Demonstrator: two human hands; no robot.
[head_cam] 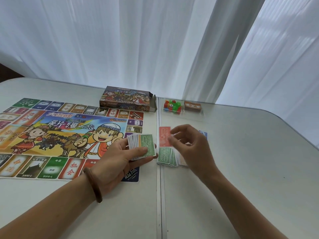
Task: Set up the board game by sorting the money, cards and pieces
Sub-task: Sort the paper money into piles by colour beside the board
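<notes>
My left hand (pixel 120 152) grips a stack of play money (pixel 143 145) with a green 500 note on top, held over the right edge of the game board (pixel 51 135). My right hand (pixel 188 144) hovers blurred over sorted piles on the table, fingers loosely curled; I cannot make out a note in it. Below it lie a red note pile (pixel 164 136), a green 500 pile (pixel 165 156), a pale pile (pixel 182 161) and a blue note (pixel 204 134) mostly hidden by the hand.
The game box (pixel 126 99) lies open at the board's far edge. A clear tray (pixel 183 116) holds small coloured pieces (pixel 172 106) and a brown card deck (pixel 193 106). A seam (pixel 159 195) runs down the white table. Curtains hang behind.
</notes>
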